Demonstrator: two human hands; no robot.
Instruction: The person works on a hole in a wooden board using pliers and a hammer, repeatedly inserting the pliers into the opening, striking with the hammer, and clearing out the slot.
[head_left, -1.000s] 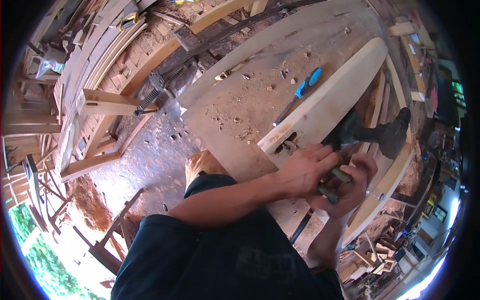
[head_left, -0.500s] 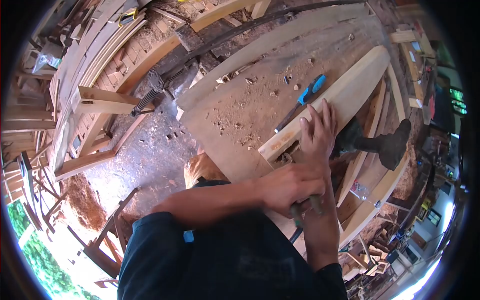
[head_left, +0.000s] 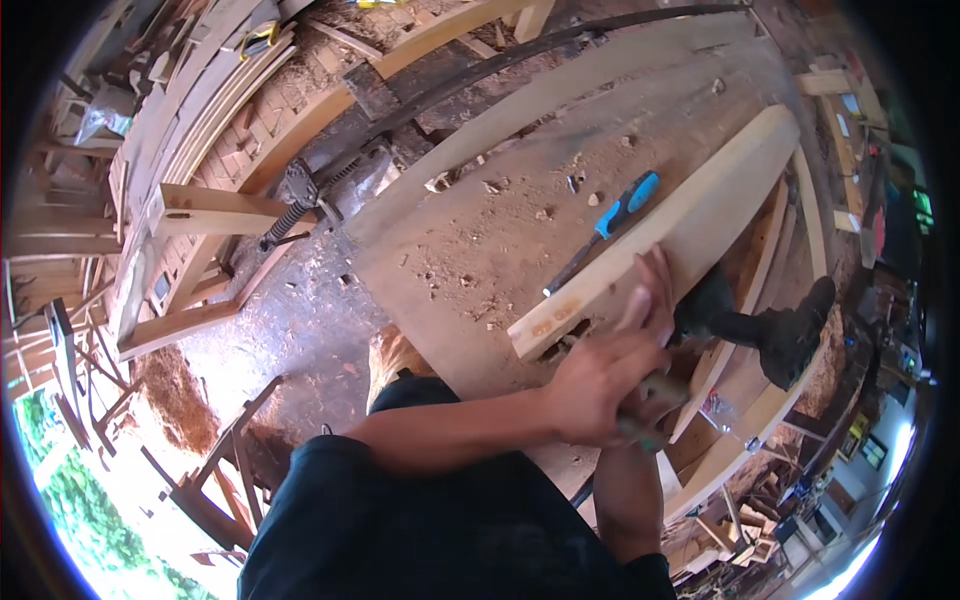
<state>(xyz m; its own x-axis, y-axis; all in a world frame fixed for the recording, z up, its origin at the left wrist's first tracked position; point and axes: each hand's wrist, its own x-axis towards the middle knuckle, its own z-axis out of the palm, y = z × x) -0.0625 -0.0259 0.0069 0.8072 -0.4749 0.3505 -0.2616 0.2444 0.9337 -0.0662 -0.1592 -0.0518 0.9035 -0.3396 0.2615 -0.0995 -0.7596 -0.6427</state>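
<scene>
My left hand [head_left: 600,385] comes across from the left and is wrapped round a greenish tool [head_left: 640,430], mostly hidden by my fingers, so its kind is unclear. Beneath and beyond it, my right hand [head_left: 653,295] rests with stretched fingers on a shaped wooden beam [head_left: 710,205]; part of that hand is covered and blurred. The beam's near end shows a dark cut-out in its side, close to my hands. A chisel [head_left: 628,205] with a blue and black handle lies along the beam's far side, on the board [head_left: 440,220].
Wood chips [head_left: 545,212] are scattered over the board. A dark object [head_left: 795,330] stands right of the beam, beside more timber. On the left are a clamp with a spring-like screw [head_left: 290,215], a timber frame [head_left: 180,325] and stacked planks [head_left: 215,90].
My left hand has moved right and up with the greenish tool, now overlapping my right hand. The right hand's fingers have drawn closer together on the beam. The view has shifted slightly.
</scene>
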